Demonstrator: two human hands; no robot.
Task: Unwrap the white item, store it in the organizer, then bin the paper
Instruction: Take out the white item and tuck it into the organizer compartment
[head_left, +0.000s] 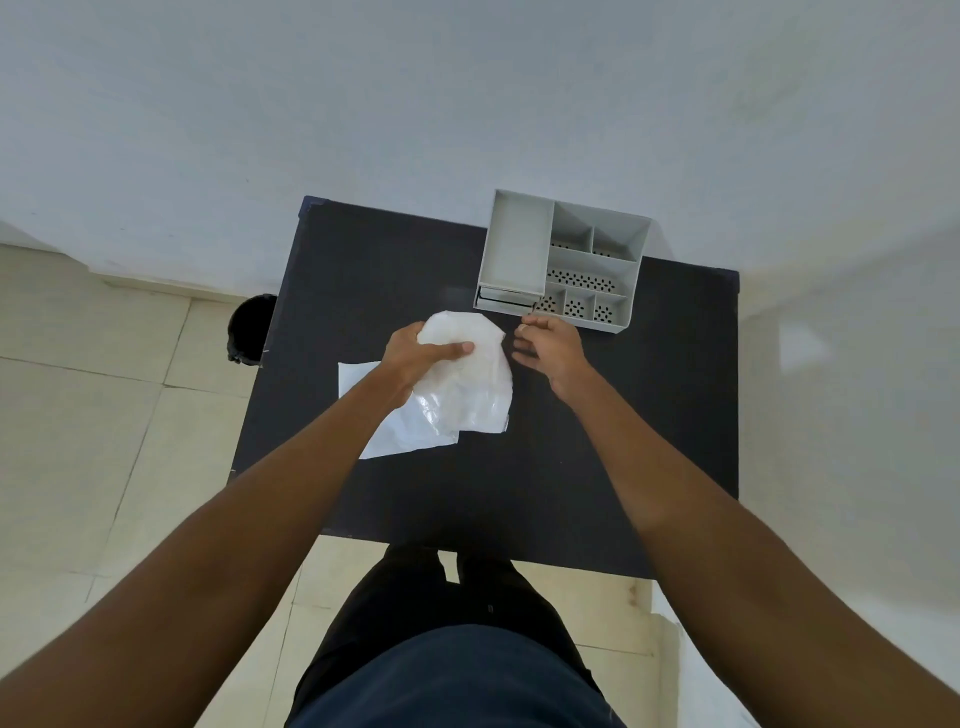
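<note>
A dark worktop (597, 415) stands against a pale wall, with cream floor tiles around it. At its far right edge sits the grey organizer (563, 260), one long compartment on its left side and several smaller ones with perforated floors on its right; all of them look bare. Near the middle of the worktop lies a flat white sheet of paper (400, 426), partly covered by a crumpled, translucent white wrapping (467, 379) that is lifted above it. The left hand (421, 358) has its grip clenched on the upper part of that wrapping; whether the white item is inside cannot be told. The right hand (548, 345) is just beside the wrapping's right edge, fingers loosely curled and grasping nothing, close to the organizer's front corner. A small black bin (249, 327) stands on the floor off the worktop's left side
</note>
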